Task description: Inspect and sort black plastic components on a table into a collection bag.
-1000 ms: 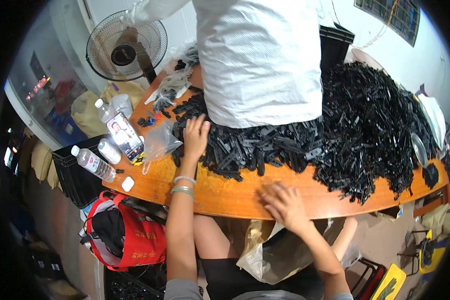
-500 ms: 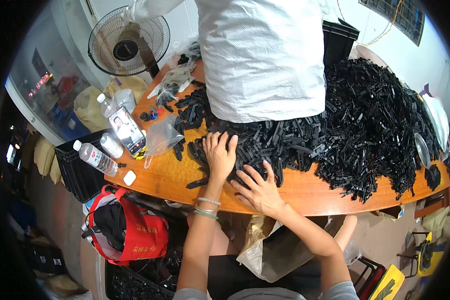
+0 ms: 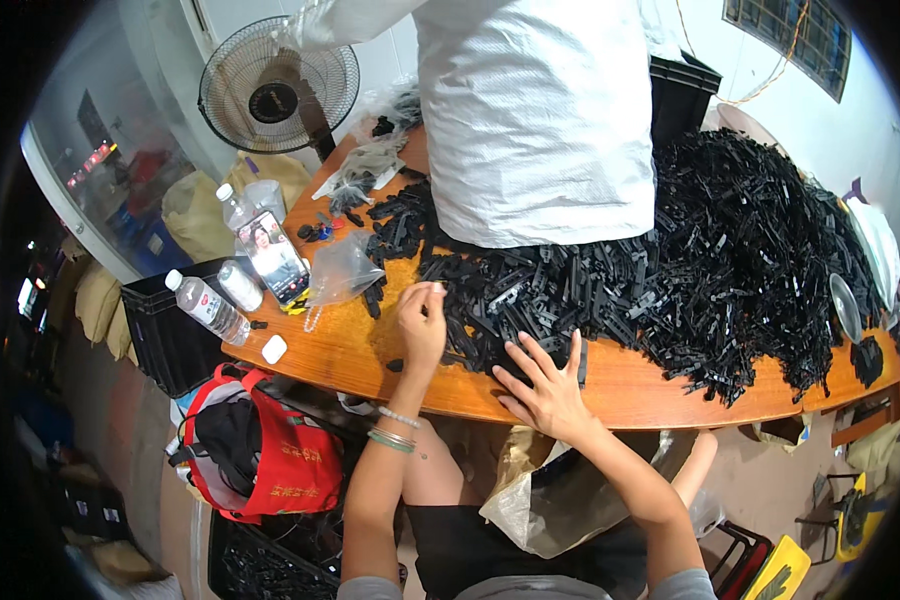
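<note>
Low over the table's front edge, my left hand (image 3: pixel 422 325) is closed, its fingertips drawn together toward the thumb; whatever is in them, if anything, cannot be made out. My right hand (image 3: pixel 545 388) lies with fingers spread on the near edge of a heap of small black plastic parts (image 3: pixel 540 290). A single black piece (image 3: pixel 395 365) rests on the wood left of my left wrist. Beyond both hands stands a large white woven sack (image 3: pixel 540 130), with black parts around its base. The heap rises much higher to the right (image 3: pixel 760 260).
On the left of the wooden table (image 3: pixel 345 370) are a lit phone (image 3: pixel 273 258), a water bottle (image 3: pixel 208 308), a clear plastic bag (image 3: pixel 345 270) and a white case (image 3: pixel 274 349). A fan (image 3: pixel 278 90) stands behind. A red bag (image 3: pixel 290 450) sits below the edge; a beige sack (image 3: pixel 540 500) covers my lap.
My left hand has gone from spread on the parts to closed, drawn slightly back. My right hand has shifted a little right and nearer. Parts by the left hand have moved; more wood shows there.
</note>
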Action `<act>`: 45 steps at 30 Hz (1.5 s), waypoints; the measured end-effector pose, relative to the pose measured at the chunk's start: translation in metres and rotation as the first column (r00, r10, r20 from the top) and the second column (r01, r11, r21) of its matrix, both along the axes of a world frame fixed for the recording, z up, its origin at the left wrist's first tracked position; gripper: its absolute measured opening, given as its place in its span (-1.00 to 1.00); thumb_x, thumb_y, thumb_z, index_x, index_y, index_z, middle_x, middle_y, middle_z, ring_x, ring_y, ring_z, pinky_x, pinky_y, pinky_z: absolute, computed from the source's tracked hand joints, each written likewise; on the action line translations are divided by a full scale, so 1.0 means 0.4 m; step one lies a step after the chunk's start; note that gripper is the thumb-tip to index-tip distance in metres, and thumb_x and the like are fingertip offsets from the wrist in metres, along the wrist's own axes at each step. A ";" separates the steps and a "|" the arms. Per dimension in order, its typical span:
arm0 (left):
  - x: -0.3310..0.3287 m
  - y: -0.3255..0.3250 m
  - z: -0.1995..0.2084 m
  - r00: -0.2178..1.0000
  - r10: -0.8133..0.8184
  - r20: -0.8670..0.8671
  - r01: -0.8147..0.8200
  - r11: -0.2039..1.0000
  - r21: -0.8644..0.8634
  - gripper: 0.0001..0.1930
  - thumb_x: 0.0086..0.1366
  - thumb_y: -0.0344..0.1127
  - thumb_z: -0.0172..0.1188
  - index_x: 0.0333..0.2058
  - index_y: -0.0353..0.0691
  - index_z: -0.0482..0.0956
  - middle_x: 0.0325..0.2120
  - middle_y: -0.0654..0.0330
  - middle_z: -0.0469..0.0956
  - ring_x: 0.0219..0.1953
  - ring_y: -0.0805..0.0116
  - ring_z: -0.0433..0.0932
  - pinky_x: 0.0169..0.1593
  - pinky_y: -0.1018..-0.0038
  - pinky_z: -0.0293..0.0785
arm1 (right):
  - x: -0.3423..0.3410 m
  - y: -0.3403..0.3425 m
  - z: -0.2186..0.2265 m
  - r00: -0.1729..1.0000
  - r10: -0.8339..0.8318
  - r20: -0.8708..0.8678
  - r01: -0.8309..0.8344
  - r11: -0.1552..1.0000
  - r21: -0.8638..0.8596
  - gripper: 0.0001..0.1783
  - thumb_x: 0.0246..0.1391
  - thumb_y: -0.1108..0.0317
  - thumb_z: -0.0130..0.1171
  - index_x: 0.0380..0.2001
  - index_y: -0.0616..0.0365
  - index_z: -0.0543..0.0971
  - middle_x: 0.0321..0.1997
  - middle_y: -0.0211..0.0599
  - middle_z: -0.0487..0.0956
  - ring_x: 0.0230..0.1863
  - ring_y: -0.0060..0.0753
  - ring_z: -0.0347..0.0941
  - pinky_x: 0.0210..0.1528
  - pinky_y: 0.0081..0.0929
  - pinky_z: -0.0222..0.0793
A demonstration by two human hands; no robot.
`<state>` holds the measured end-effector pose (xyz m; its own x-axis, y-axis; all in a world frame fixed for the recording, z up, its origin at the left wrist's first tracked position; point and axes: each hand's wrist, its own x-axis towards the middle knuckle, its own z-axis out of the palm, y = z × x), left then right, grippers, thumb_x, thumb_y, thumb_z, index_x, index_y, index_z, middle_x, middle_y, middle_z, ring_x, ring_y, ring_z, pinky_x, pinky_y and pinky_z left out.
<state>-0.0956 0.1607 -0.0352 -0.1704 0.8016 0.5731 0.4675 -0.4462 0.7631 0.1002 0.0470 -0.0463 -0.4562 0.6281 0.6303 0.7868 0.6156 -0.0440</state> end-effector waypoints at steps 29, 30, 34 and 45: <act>-0.301 0.532 0.053 0.525 -0.146 -0.839 -0.065 0.975 -0.211 -0.71 0.19 -0.40 -0.02 -0.12 -0.36 0.48 -0.02 -0.10 0.44 -0.05 0.00 0.46 0.05 0.19 0.38 | -0.008 0.020 0.025 0.998 -0.057 0.008 0.057 0.955 -0.290 -0.59 -0.13 0.23 0.24 -0.11 -0.16 0.57 0.09 -0.30 0.42 0.18 -0.20 0.29 0.22 0.46 -0.41; -0.330 0.554 0.046 0.372 -0.094 -0.924 -0.292 0.932 -0.213 -0.74 0.20 -0.37 0.00 -0.17 -0.34 0.51 -0.06 -0.07 0.46 -0.05 0.02 0.47 0.03 0.21 0.38 | -0.006 0.022 0.029 0.999 -0.046 0.015 0.049 0.953 -0.300 -0.59 -0.12 0.22 0.24 -0.10 -0.17 0.57 0.09 -0.30 0.42 0.18 -0.20 0.29 0.22 0.46 -0.41; -0.461 0.612 -0.050 -0.014 0.326 -0.945 -0.536 0.796 0.283 -0.78 0.18 -0.32 0.06 -0.26 -0.27 0.57 -0.22 0.03 0.49 -0.08 0.05 0.47 -0.05 0.26 0.40 | -0.006 0.021 0.026 0.999 -0.044 -0.009 0.039 0.951 -0.308 -0.60 -0.13 0.22 0.23 -0.11 -0.16 0.58 0.07 -0.32 0.44 0.15 -0.22 0.31 0.23 0.44 -0.42; -0.217 0.610 -0.057 0.849 0.263 -0.458 -0.370 0.915 -0.161 -0.64 0.31 -0.16 0.03 -0.22 -0.43 0.54 -0.06 -0.16 0.40 -0.11 -0.27 0.43 -0.04 0.03 0.38 | -0.001 0.024 0.023 0.999 -0.054 -0.009 0.049 0.957 -0.287 -0.62 -0.20 0.27 0.22 -0.18 -0.14 0.61 0.05 -0.25 0.45 0.10 -0.11 0.36 0.25 0.43 -0.38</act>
